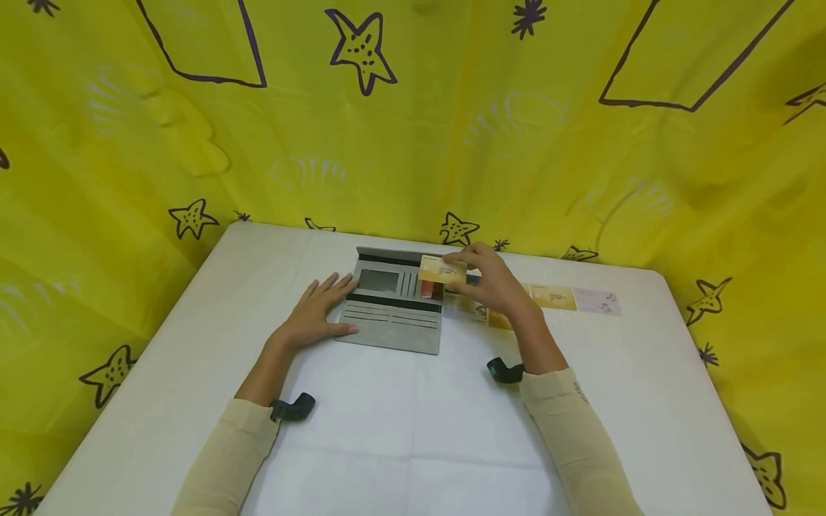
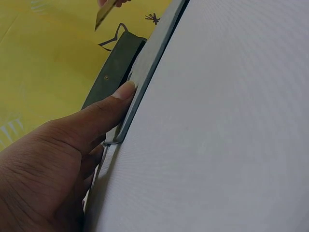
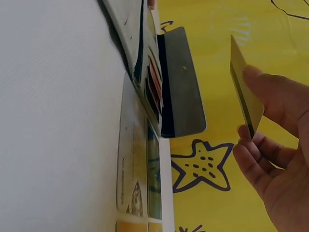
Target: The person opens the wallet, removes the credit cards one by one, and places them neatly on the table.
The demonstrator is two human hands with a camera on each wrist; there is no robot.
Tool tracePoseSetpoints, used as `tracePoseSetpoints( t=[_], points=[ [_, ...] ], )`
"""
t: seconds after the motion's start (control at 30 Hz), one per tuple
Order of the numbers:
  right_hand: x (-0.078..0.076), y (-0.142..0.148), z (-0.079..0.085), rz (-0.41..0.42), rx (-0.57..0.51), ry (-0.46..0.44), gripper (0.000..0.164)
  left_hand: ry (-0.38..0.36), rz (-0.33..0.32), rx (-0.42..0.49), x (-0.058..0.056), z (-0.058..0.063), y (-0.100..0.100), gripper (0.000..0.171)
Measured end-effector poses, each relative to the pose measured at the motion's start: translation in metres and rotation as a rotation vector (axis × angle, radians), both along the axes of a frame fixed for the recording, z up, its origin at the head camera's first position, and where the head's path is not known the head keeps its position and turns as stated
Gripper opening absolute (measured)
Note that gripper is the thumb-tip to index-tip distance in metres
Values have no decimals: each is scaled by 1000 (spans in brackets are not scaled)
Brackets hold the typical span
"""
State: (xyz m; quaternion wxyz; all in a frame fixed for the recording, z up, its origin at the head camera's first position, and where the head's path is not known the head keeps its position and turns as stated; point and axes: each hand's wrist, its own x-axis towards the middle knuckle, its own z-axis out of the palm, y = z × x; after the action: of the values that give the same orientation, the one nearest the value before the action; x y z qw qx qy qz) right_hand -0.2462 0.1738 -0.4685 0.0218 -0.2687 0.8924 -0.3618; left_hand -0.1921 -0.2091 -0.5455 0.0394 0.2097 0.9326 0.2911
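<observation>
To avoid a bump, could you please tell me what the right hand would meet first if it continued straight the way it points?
Leading with the yellow card, the right hand would likely meet the open grey wallet first, though the hand seems raised, so it might pass above.

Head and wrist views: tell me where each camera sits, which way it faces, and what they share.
Head: worn on the head, facing forward and down at the gray wallet; left hand, right hand and sleeves show.
Left wrist: on that wrist, looking past the left hand at the wallet's edge; part of the right hand shows.
Right wrist: on that wrist, looking at the right hand pinching a yellow card.
Shared: both wrist views show wallet, card and yellow curtain.
</observation>
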Motion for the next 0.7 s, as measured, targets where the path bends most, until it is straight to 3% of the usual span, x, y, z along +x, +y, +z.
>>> tracePoseSetpoints(
  t=[0.2, 0.7],
  points=[
    [3, 13, -3, 17, 2, 41, 40, 5, 2, -5, -1, -1, 1, 94],
    [12, 49, -14, -83, -36, 112, 41, -4, 3, -22, -1, -1, 0, 95]
  ],
)
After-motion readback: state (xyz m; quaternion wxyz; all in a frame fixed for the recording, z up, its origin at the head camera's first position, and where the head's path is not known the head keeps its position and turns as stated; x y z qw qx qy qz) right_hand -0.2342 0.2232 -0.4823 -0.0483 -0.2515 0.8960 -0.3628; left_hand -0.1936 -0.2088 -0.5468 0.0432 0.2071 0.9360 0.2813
